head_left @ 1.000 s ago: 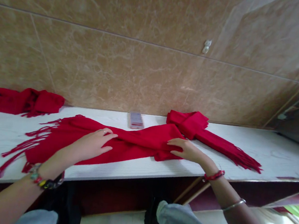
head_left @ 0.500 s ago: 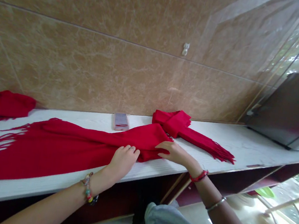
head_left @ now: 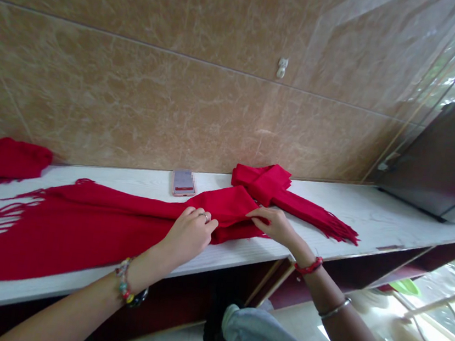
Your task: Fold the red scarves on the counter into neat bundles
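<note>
Since a second ago, the bare left hand (head_left: 191, 233) is shifting nearer the bare right hand (head_left: 274, 224); both are pinching the long, red, fringed cloth scarf (head_left: 78, 235), lying mostly seven o'clock from the pink-edged rectangular phone (head_left: 183, 183). It is probably handling light, limp, favouring folded-edge grips.

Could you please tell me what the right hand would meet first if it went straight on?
Most likely more of the red scarf that the right hand is touching; its cloth lies just ahead. Beyond it, perhaps the phone, though depth is unclear.
</note>
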{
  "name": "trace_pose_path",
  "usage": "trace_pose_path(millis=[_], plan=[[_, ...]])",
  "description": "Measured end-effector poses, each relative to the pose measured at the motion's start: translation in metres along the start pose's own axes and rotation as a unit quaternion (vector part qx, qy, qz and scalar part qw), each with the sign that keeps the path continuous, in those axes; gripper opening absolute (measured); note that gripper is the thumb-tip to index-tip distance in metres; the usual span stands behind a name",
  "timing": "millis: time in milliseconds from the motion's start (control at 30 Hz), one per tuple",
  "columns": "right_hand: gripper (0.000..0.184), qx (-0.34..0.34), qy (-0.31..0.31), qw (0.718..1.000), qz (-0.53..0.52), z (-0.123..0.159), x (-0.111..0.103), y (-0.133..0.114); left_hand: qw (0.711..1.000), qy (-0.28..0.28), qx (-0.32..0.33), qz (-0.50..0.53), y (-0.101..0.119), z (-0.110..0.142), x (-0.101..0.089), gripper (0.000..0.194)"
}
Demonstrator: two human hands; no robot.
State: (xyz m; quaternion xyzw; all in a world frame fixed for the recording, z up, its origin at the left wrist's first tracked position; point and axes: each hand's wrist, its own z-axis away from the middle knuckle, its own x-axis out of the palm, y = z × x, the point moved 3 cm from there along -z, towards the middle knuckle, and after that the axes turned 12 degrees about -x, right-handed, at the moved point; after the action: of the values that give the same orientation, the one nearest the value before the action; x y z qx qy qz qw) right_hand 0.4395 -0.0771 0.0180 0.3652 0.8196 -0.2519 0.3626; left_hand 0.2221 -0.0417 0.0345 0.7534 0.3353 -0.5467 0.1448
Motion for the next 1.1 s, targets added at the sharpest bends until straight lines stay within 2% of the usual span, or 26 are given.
trace_pose_path(millis=[100,167,267,400,567,633,733,833,933,1100], plan=[[0.021,-0.021,-0.078,0.997,-0.011,0.001,0.003,-0.003,0.998,-0.04,0.038,-0.015,0.001,0.005,0.013,0.012],[0.021,-0.039,-0.109,0.993,-0.011,0.002,0.006,-0.004,0.996,-0.064,0.051,-0.016,0.001,0.008,0.021,0.01],[0.019,-0.04,-0.1,0.994,-0.008,0.001,0.004,-0.003,0.996,-0.075,0.056,-0.014,-0.001,0.009,0.023,0.007],[0.016,-0.037,-0.068,0.997,-0.011,-0.001,-0.004,-0.004,0.996,-0.066,0.06,-0.009,-0.002,0.009,0.014,0.006],[0.014,-0.059,-0.135,0.989,-0.022,-0.001,-0.003,-0.006,0.995,-0.058,0.075,0.012,-0.008,0.009,0.014,0.01],[0.015,-0.057,-0.136,0.989,-0.023,-0.003,-0.002,-0.008,0.998,-0.02,0.06,0.026,-0.019,0.006,0.015,0.017],[0.017,-0.057,-0.107,0.993,-0.007,-0.014,0.001,-0.012,1.0,0.016,-0.001,0.022,-0.049,-0.002,0.016,0.036],[0.017,-0.072,-0.088,0.993,0.002,-0.029,0.01,-0.022,0.998,-0.046,-0.036,0.01,-0.084,-0.007,0.02,0.047],[0.018,-0.074,-0.1,0.992,-0.01,-0.047,0.027,-0.037,0.992,-0.126,-0.023,0.008,-0.112,-0.002,0.021,0.036],[0.026,-0.064,-0.155,0.985,0.035,-0.076,0.063,-0.069,0.986,-0.15,-0.057,-0.035,-0.139,0.017,0.015,0.024]])
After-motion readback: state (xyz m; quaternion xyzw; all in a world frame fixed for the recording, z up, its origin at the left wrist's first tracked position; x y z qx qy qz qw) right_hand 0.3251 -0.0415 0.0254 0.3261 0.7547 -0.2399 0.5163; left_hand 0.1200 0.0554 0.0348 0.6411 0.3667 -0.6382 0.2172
